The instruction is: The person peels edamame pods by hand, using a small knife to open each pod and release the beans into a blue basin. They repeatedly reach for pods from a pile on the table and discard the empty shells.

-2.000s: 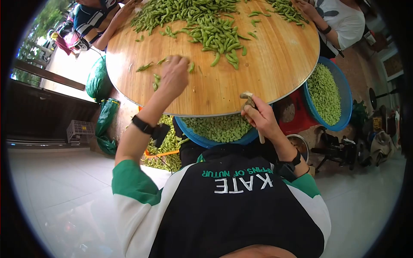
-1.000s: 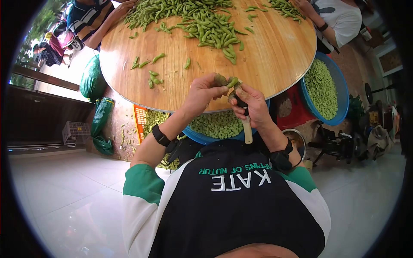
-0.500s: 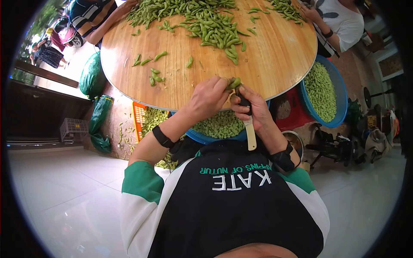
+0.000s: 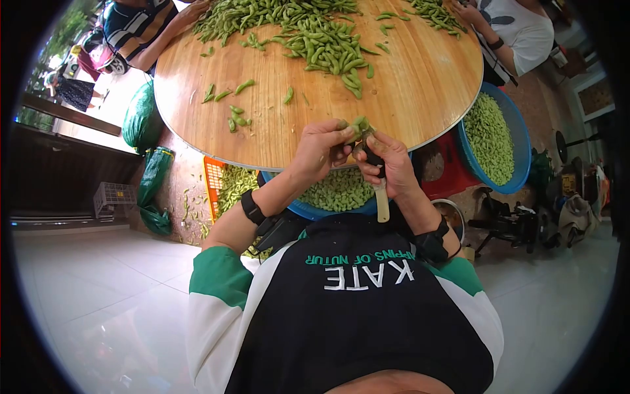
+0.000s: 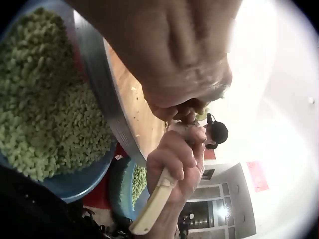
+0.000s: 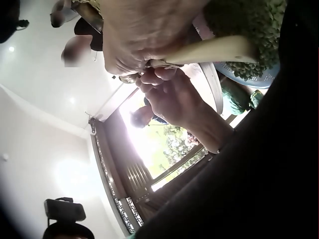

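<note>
Over the near edge of the round wooden table (image 4: 275,141), my two hands meet. My left hand (image 4: 318,150) pinches a green edamame pod (image 4: 359,123) between thumb and fingers. Facing it, my right hand (image 4: 392,165) grips a tool with a cream handle (image 4: 382,202); the handle points down toward my lap, and the tool's other end is hidden among the fingers. The left wrist view shows the same cream handle (image 5: 154,206) sticking out below the right hand's curled fingers. Directly beneath the hands stands a blue basin (image 4: 302,209) of shelled beans.
A large heap of pods (image 4: 328,49) covers the table's far side, and several loose pods (image 4: 237,118) lie at left. Another blue basin (image 4: 525,151) of beans stands at right. An orange basket (image 4: 213,184) is at lower left. Two people sit across the table.
My left hand has come from the loose pods at the table's left to my right hand, bringing a pod. Lately both hands shift only slightly, and the pod turns between the fingers.
</note>
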The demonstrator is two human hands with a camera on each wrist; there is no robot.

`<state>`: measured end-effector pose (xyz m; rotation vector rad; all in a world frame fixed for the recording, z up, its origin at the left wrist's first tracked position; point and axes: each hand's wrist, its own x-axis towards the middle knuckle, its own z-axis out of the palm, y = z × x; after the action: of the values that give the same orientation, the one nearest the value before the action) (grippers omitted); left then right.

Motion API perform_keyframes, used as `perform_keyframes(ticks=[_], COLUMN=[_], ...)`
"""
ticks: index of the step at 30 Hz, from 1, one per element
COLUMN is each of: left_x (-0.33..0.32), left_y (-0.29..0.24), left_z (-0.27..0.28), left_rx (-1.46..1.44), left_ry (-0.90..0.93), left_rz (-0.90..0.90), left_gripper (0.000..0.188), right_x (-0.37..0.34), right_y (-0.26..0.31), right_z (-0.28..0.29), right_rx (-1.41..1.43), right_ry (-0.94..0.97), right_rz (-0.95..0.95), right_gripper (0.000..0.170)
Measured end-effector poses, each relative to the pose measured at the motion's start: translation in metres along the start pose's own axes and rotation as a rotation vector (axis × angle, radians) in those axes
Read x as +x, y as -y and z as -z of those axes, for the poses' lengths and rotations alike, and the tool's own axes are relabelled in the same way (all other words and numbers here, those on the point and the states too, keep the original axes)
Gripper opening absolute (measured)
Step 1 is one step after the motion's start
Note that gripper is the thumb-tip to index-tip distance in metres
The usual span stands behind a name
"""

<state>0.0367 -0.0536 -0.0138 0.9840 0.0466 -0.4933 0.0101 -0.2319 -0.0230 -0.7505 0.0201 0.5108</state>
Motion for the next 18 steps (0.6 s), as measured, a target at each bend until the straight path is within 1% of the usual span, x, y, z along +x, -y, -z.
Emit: perform_keyframes(ticks=[1, 2, 4, 5, 7, 8, 10, 11, 13, 14, 16, 17, 18], left_x=[0.001, 0.002, 0.003, 0.003, -0.002, -0.004, -0.008, -0.009, -0.010, -0.011, -0.018, -0.020, -0.021], left_y=[0.002, 0.006, 0.009, 0.010, 0.004, 0.003, 0.003, 0.002, 0.000, 0.000, -0.003, -0.001, 0.000], left_z=[-0.001, 0.000, -0.001, 0.000, -0.003, -0.003, -0.003, -0.002, 0.001, 0.000, -0.004, -0.004, -0.005], left_rx=[-0.076, -0.075, 0.445, 0.443, 0.506, 0.507, 0.592, 0.592, 0.822, 0.821, 0.913, 0.914, 0.945], left_ry=[0.017, 0.018, -0.067, -0.068, -0.088, -0.091, -0.094, -0.097, -0.045, -0.045, -0.036, -0.038, -0.019], left_rz=[0.006, 0.008, -0.135, -0.134, -0.120, -0.122, -0.198, -0.196, -0.233, -0.234, -0.263, -0.260, -0.291], left_gripper=[0.012, 0.012, 0.013, 0.013, 0.014, 0.014, 0.016, 0.016, 0.017, 0.017, 0.018, 0.018, 0.018], right_x=[0.000, 0.000, 0.001, 0.002, 0.004, 0.004, 0.005, 0.007, 0.013, 0.016, 0.019, 0.017, 0.013], right_y=[0.000, -0.002, -0.007, -0.008, -0.007, -0.008, -0.008, -0.009, -0.010, -0.010, -0.008, -0.011, -0.011], right_z=[0.001, 0.002, 0.004, 0.004, 0.003, 0.000, -0.007, -0.006, -0.001, 0.005, 0.012, 0.013, 0.007], right_rx=[-0.015, -0.013, -0.106, -0.106, -0.408, -0.408, -0.706, -0.704, -0.929, -0.930, -1.394, -1.391, -1.205], right_ry=[0.002, 0.001, -0.077, -0.078, -0.082, -0.078, -0.188, -0.187, -0.156, -0.156, -0.059, -0.058, -0.079], right_rz=[0.012, 0.013, 0.062, 0.059, 0.182, 0.182, 0.388, 0.385, 0.551, 0.551, 0.857, 0.854, 0.714], right_gripper=[0.020, 0.020, 0.022, 0.022, 0.020, 0.020, 0.024, 0.024, 0.027, 0.027, 0.029, 0.029, 0.027])
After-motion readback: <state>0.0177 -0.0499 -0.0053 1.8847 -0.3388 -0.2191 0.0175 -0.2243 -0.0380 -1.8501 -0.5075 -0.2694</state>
